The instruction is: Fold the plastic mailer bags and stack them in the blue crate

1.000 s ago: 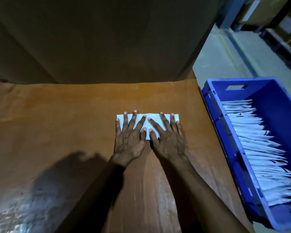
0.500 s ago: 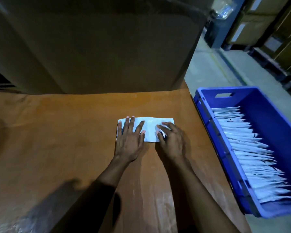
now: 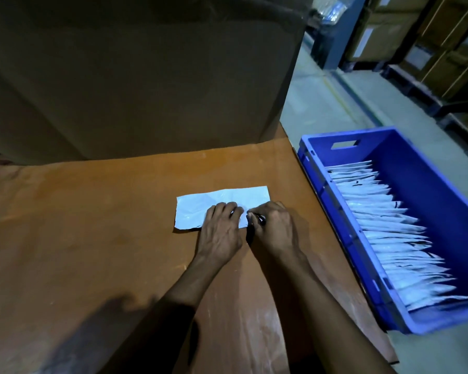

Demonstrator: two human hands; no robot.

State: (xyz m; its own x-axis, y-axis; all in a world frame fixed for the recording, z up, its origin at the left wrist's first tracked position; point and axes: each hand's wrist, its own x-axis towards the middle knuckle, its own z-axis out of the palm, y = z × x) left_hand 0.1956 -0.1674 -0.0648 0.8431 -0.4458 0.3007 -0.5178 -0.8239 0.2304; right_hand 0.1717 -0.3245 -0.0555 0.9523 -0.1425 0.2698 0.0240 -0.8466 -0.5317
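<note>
Cardboard box [image 3: 133, 76]: big and dark, fills the far side of the surface [image 3: 79, 225]. Its top and left are cut off by the frame.

Surface: brown, with pale scuffs on the near part and my shadow at lower left.

Blue crate [image 3: 427, 190]: sits just off the surface's right edge, well apart from both hands. Its right side runs out of frame. I can't tell what it stands on.

Folded bags [image 3: 381, 225]: white, in an overlapping row along the crate's left half, from the far wall to the near one. There are dark marks on some, too small to read.

Floor [image 3: 322, 103] and shelves [image 3: 443, 49] behind are dim and blurred, no detail.

Mailer bag [image 3: 222, 201]: white, lying on the surface mid-frame, long side running left-right and slightly skewed. The far edge and left end are free and visible. The near right part is under my hands, so that corner is hidden. The left near edge lifts a little and casts a thin shadow.

Left hand [image 3: 220, 233]: knuckles up, on the bag's near edge about mid-length. The fingers are curled down onto the plastic with the tips tucked out of sight. I can't tell whether this grip pinches the plastic or only presses it.

Right hand [image 3: 274, 228]: touching the left hand, over the bag's near right end. The fingers are curled and the thumb and forefinger are closed together on the bag's edge, so this grip is pinching the bag. A dark sliver shows at the pinch, and I can't make out what it is.

Both forearms come in from the bottom edge and converge on the bag.
</note>
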